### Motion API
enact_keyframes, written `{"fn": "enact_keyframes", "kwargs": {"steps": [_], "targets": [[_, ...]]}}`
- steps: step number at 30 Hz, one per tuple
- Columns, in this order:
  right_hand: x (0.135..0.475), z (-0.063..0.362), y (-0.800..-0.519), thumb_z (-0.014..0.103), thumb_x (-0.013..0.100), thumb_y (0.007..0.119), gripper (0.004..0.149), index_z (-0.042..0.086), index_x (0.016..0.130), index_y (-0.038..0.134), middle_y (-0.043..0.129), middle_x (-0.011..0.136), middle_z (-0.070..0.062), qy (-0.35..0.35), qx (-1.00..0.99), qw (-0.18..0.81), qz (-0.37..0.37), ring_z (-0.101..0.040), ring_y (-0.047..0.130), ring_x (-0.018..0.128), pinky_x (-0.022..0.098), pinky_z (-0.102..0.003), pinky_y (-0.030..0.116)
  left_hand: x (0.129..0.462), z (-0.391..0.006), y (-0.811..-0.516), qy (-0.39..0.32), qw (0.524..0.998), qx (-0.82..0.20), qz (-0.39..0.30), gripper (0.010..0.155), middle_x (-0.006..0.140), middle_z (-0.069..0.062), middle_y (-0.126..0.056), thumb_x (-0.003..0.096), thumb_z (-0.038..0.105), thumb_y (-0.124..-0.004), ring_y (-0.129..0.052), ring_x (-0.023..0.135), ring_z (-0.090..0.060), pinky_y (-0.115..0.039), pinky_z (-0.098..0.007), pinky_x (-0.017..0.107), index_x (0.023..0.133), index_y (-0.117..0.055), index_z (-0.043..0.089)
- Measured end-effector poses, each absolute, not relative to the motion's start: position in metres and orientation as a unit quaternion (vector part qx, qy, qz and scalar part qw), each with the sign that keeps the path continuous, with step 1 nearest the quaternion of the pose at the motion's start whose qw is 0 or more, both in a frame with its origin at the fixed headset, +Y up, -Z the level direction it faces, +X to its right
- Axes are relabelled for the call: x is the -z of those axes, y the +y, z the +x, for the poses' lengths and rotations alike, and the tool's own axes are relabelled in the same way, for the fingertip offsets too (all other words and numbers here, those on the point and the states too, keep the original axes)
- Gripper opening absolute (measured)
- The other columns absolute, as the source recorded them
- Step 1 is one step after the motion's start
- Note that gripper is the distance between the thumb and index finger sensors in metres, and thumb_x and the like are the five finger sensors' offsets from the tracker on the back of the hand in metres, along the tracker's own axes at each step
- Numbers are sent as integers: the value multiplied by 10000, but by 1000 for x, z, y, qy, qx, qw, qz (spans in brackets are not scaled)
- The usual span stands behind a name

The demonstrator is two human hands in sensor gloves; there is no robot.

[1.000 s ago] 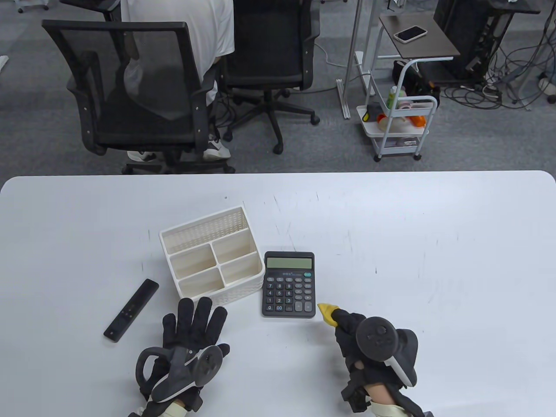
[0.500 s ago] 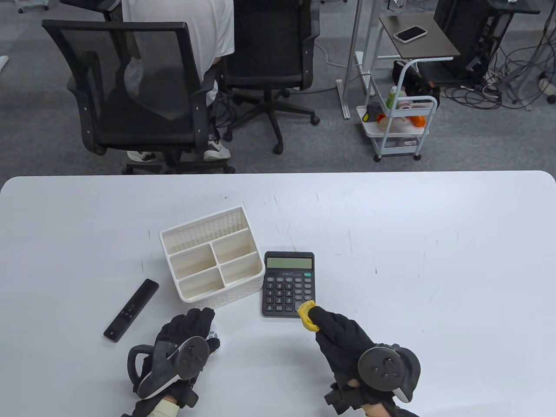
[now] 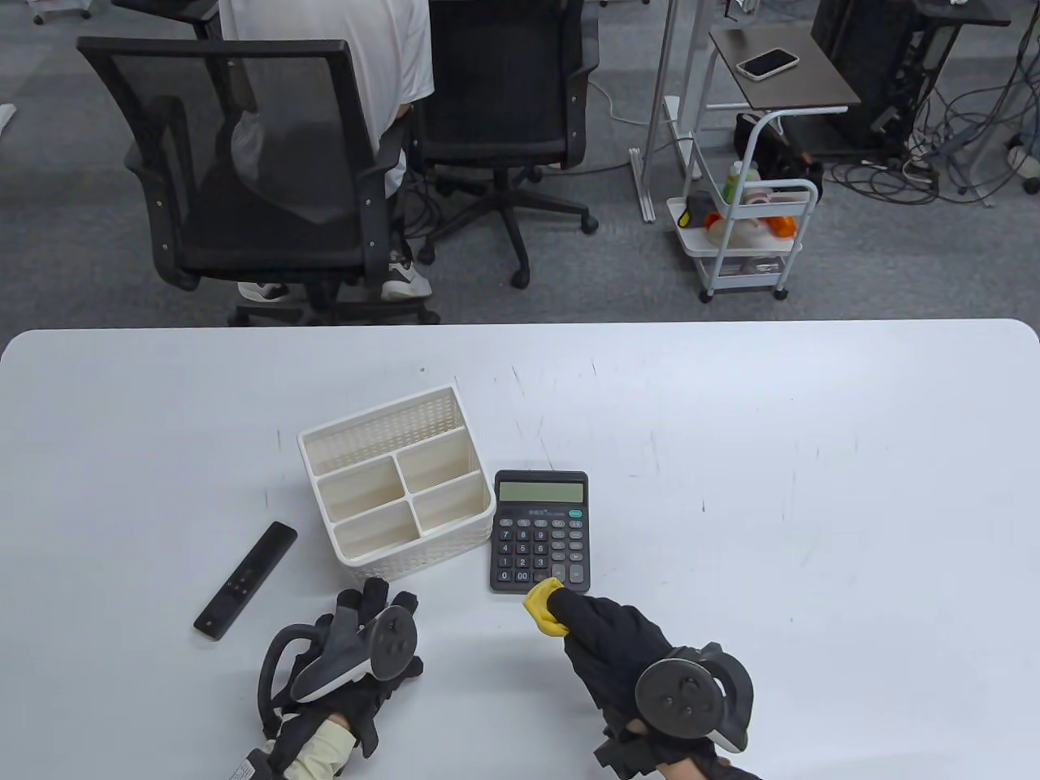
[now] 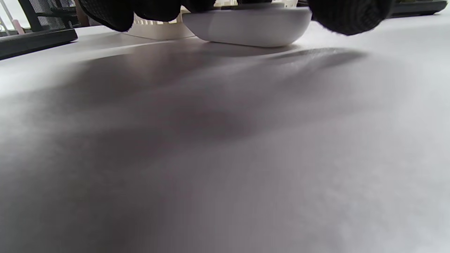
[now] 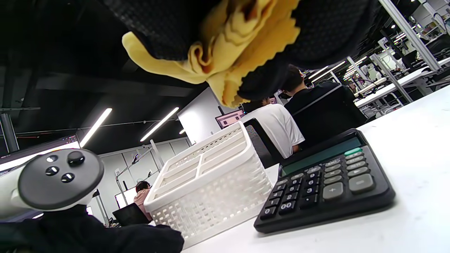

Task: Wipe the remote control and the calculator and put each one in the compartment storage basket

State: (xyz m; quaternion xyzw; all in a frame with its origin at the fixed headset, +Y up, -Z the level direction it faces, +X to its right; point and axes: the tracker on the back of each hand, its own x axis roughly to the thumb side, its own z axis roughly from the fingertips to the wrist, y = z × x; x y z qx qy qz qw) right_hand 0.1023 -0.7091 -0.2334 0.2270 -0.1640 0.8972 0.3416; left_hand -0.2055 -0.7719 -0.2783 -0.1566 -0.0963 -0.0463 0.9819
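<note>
White table (image 3: 731,455): right hand (image 3: 617,642) pinches yellow cloth (image 3: 543,608) beside calculator (image 3: 540,532); left hand (image 3: 357,658) flat, relaxed.

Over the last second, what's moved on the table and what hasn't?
The right hand, pinching the yellow cloth, swept leftward along the near edge of the calculator, from its right corner to mid-edge. The left hand drew its spread fingers back from the basket. Calculator, basket and remote control stayed put.
</note>
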Motion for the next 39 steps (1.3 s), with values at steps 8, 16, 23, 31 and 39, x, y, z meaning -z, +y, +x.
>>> {"fn": "enact_keyframes", "kwargs": {"steps": [8,16,23,31,39], "targets": [[232,98,-712,226,539,780,449,79,962,810,877,870,-201,-155,-900,332,236,-355,912,652,488,-515,759,278,-192,-770,-102,979,91,-151,653,1145,-160,-525,522,410,-714,-644,1024,-414,-683,-522,698,1096,-438,267],[230,94,-712,223,538,781,448,78,962,810,874,874,-204,-163,-902,313,249,-359,910,655,491,-521,754,269,-194,-746,-127,990,24,-59,649,1045,-212,-728,496,384,-753,-859,905,-395,-821,-480,609,1073,-530,188],[230,84,-696,218,543,776,447,78,966,807,873,876,-205,-213,-897,272,275,-363,905,664,498,-528,748,260,-206,-720,-138,978,-154,33,650,996,-233,-784,488,402,-774,-972,820,-355,-895,-437,542,1061,-572,172],[238,55,-677,218,552,764,458,78,988,776,848,899,-201,-247,-882,289,277,-356,892,677,525,-559,725,258,-209,-714,-141,934,-326,52,645,1009,-202,-785,491,360,-801,-963,834,-337,-888,-427,560,1061,-566,169],[251,5,-676,169,569,721,504,137,1068,655,793,944,-191,-177,-909,275,259,-379,850,720,562,-602,679,257,-212,-715,-168,892,-418,30,690,1024,-182,-764,496,326,-806,-949,849,-327,-879,-417,577,1076,-486,133]]}}
